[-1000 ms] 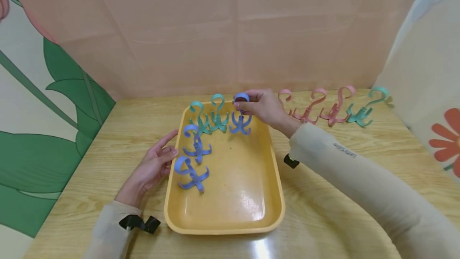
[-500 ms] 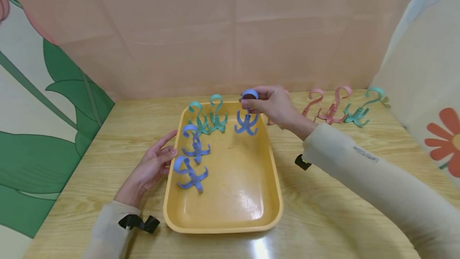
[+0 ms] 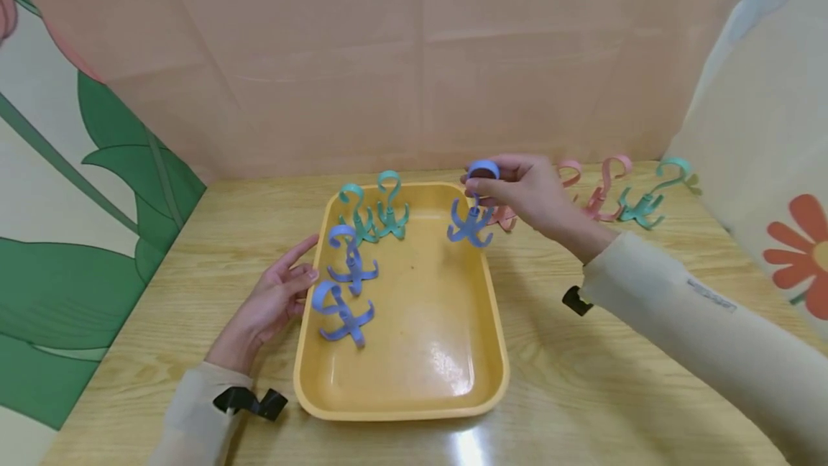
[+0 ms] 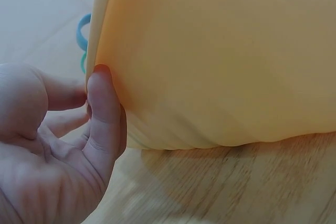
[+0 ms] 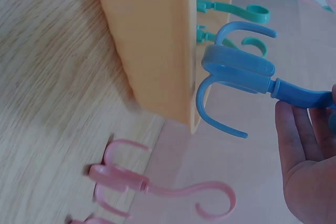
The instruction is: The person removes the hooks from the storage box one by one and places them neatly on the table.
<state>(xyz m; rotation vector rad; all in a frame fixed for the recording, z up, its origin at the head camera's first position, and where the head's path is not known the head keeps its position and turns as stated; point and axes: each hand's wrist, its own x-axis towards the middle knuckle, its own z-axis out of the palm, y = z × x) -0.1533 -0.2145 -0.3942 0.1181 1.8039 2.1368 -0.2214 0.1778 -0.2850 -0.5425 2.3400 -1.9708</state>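
My right hand pinches a blue-purple four-armed hanging hook by its curled top. The hook hangs upright, its arms overlapping the back right rim of the yellow tray in the head view. In the right wrist view the prongs of the same hook stick out beyond the tray wall. At the tray's left side, my left hand holds the rim between thumb and fingers, as the left wrist view shows. Inside the tray are two green hooks at the back left and two blue-purple hooks along the left wall.
Right of the tray, pink hooks and a green hook stand in a row on the wooden table; my right hand partly hides some. A pink cloth backdrop rises behind the table.
My right hand has moved rightward with the blue-purple hook, from over the back of the tray to its right rim. The left hand stays at the tray's left side.
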